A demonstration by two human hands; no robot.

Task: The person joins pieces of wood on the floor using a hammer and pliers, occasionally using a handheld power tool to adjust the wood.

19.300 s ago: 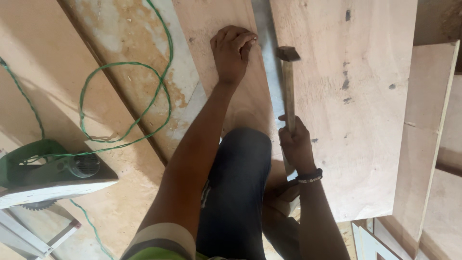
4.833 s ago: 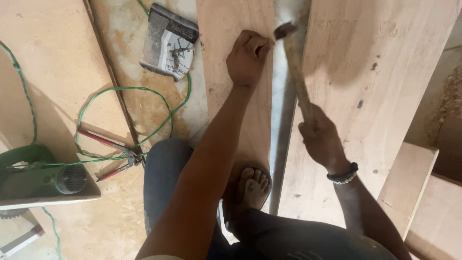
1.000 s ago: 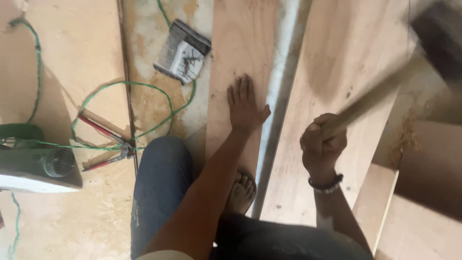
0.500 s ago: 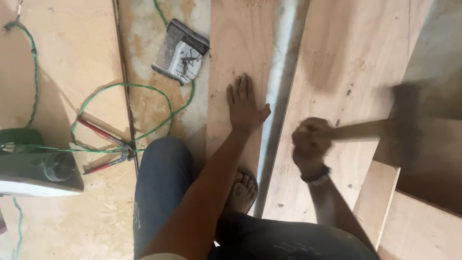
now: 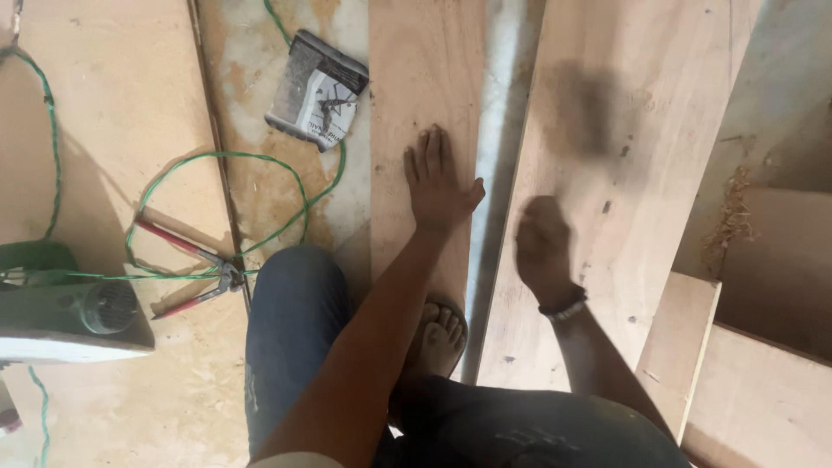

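My left hand (image 5: 438,182) lies flat, fingers spread, on a narrow plywood board (image 5: 425,78). My right hand (image 5: 542,247) is a blurred closed fist in fast motion over the wide plywood board (image 5: 641,199) to the right. The hammer it gripped a moment ago shows only as a dark smear (image 5: 582,113) on that board above the fist. A grey gap (image 5: 501,147) runs between the two boards. My bare foot (image 5: 438,334) rests on the narrow board's near end.
A crumpled grey paper packet (image 5: 316,91) lies at the upper left. A green cable (image 5: 217,160) loops over red-handled pliers (image 5: 186,260). A green power tool (image 5: 61,303) sits at the left edge. Short wood offcuts (image 5: 685,347) and sawdust (image 5: 732,217) are at the right.
My right hand has swung the hammer from raised at the right to a fast blur over the wide board. My left hand stays flat on the narrow board.
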